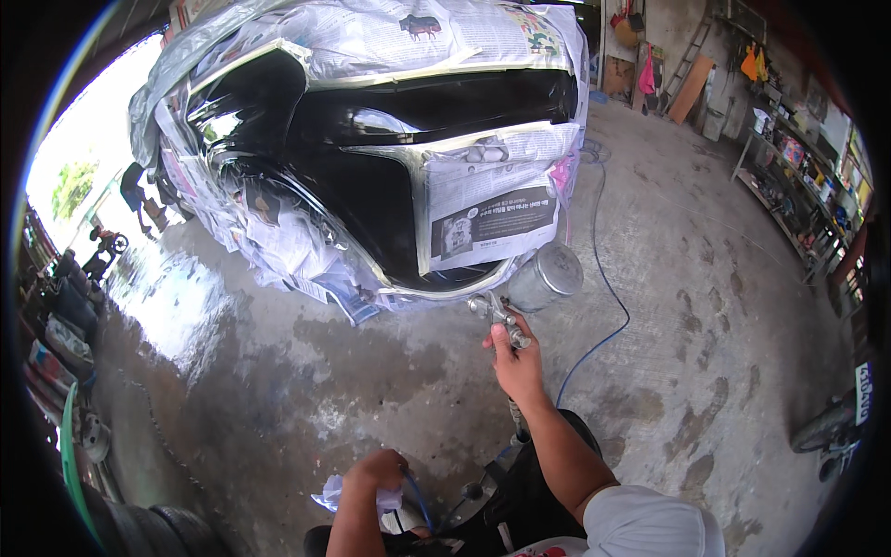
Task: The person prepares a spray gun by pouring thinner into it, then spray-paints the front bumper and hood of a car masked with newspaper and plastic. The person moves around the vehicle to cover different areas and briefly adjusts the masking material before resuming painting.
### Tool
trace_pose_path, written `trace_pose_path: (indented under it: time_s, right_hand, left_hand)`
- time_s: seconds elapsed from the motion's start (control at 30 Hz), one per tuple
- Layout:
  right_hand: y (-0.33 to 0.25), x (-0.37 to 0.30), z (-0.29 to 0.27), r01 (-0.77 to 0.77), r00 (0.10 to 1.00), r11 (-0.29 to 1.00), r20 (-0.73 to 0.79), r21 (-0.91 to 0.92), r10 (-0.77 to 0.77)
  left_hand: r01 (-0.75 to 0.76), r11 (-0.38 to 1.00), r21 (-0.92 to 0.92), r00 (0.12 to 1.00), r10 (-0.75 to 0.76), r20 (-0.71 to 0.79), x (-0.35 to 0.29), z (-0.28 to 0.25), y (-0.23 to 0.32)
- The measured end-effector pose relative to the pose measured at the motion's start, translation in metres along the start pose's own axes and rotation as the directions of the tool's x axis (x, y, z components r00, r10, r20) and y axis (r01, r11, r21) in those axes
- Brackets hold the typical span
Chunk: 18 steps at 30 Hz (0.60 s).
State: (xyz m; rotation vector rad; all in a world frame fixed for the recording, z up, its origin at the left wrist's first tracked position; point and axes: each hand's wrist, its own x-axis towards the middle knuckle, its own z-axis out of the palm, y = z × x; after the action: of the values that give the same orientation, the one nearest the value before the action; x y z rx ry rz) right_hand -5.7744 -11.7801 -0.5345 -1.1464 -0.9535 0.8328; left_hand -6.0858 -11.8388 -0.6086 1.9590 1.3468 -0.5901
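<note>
Spray gun clamped in right hand, fingers wrapped round the handle, metal cup tilted up and to the right, nozzle aimed at the lower edge of the glossy black car body. Held low, just beside the bottom trim, above wet concrete floor. Left hand closed on a crumpled white cloth and a loop of blue air hose (hose trailing off across the floor toward the car's far corner). Newspaper masking taped around the black panel, plastic sheeting over the top. Shelves of clutter along the right wall, tyres stacked at lower left.
</note>
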Motion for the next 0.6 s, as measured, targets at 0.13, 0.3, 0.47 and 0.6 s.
trace_pose_path:
  time_s: [0.13,0.3,0.47,0.6]
  right_hand:
    - [-0.044,0.012,0.001,-0.025,0.998,0.997,0.058,0.07,0.021]
    - [-0.093,0.02,0.023,-0.042,0.992,0.991,0.127,0.125,0.026]
    - [-0.104,0.036,0.023,0.038,0.995,0.998,0.094,0.054,-0.043]
    - [-0.076,0.05,0.02,0.197,0.97,0.973,-0.118,-0.125,-0.211]
  left_hand:
    - [0.007,0.996,-0.092,0.998,-0.001,0.065,0.001,-0.022,-0.016]
    - [-0.006,0.998,-0.057,0.995,0.012,0.097,0.013,-0.036,-0.013]
    - [-0.042,0.998,-0.055,0.996,0.046,0.078,0.011,-0.041,0.007]
    - [-0.041,0.998,-0.048,0.997,0.043,0.058,-0.002,-0.048,0.024]
